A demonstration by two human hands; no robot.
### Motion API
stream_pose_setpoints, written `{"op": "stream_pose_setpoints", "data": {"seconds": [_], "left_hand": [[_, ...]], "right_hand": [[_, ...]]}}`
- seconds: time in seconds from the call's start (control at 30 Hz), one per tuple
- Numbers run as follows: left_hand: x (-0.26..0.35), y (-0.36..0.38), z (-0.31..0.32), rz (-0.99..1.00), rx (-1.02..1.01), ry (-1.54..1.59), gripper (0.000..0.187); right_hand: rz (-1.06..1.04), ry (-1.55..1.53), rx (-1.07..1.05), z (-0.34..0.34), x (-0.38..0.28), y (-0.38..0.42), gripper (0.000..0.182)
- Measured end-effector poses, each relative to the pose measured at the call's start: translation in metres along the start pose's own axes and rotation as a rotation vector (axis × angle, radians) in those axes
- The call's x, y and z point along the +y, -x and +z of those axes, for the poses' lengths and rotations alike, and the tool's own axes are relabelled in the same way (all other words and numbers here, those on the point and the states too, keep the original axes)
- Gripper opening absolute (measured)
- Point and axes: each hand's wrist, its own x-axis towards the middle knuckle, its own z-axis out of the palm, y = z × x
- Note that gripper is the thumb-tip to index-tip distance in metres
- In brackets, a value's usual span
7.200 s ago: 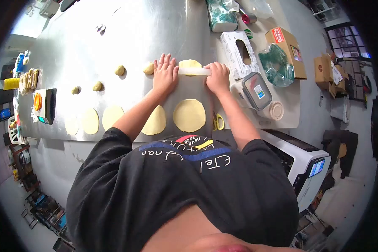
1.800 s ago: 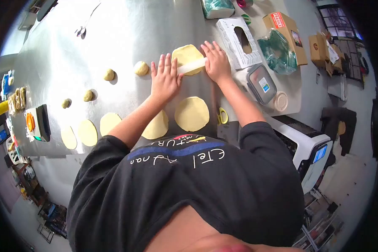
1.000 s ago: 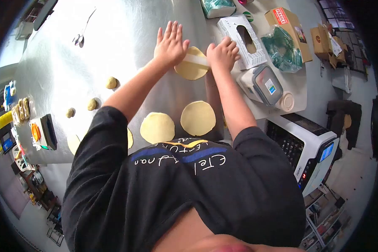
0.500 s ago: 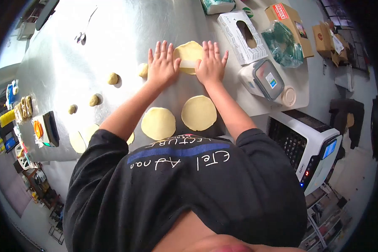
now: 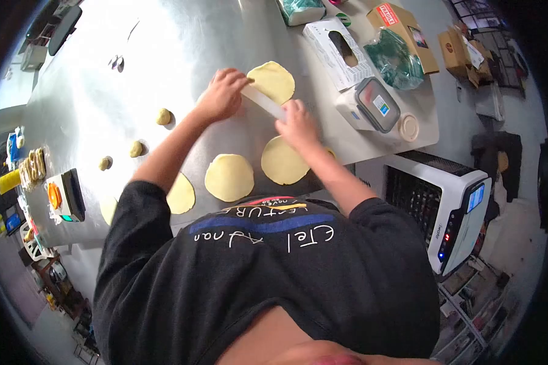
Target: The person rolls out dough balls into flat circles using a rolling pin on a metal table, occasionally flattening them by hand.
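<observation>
A white rolling pin [image 5: 264, 103] slants between my hands, overlapping the near edge of a flattened dough round [image 5: 273, 80]. My left hand [image 5: 223, 95] is curled around its far-left end, close beside the dough. Around the opposite end, nearer my body, my right hand [image 5: 299, 125] is closed too. Below my hands lie more flat rounds, one dough disc [image 5: 229, 177] in the middle and another dough disc [image 5: 284, 162] near my right forearm. A third disc [image 5: 181, 194] shows beside my left sleeve.
Small dough balls [image 5: 163, 117] dot the metal table [image 5: 189, 48] on the left. A glove box [image 5: 338, 53], a lidded container [image 5: 369, 104] and a green plastic bag [image 5: 396, 59] stand at the right. A white machine [image 5: 435, 210] is by my right elbow.
My hands went from flat with spread fingers on the rolling pin to gripping its ends. The pin has turned from level to slanted and moved toward me, uncovering more of the dough.
</observation>
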Motion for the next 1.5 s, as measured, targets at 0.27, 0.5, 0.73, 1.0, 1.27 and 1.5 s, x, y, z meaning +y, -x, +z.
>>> {"op": "stream_pose_setpoints", "data": {"seconds": [0.27, 0.5, 0.73, 1.0, 1.27, 1.5], "left_hand": [[-0.019, -0.092, 0.025, 0.132, -0.107, -0.394, 0.055], [0.012, -0.159, 0.042, 0.144, 0.01, -0.427, 0.058], [0.021, -0.19, 0.05, 0.149, 0.406, -0.149, 0.059], [0.026, -0.048, 0.031, -0.51, 0.666, 0.229, 0.024], [0.038, -0.025, 0.055, -0.698, 0.29, -0.148, 0.054], [-0.031, -0.072, 0.045, -0.539, 0.353, -0.221, 0.06]], "right_hand": [[0.172, 0.144, 0.098, 0.022, -0.009, -0.014, 0.052], [0.232, 0.17, 0.228, 0.009, 0.028, -0.023, 0.065], [0.293, -0.068, -0.053, -0.024, 0.046, -0.044, 0.042], [-0.19, 0.188, 0.031, -0.056, 0.033, -0.085, 0.024], [-0.252, 0.342, 0.295, -0.015, 0.03, -0.114, 0.033], [-0.032, 0.429, 0.303, -0.006, 0.012, -0.184, 0.05]]}}
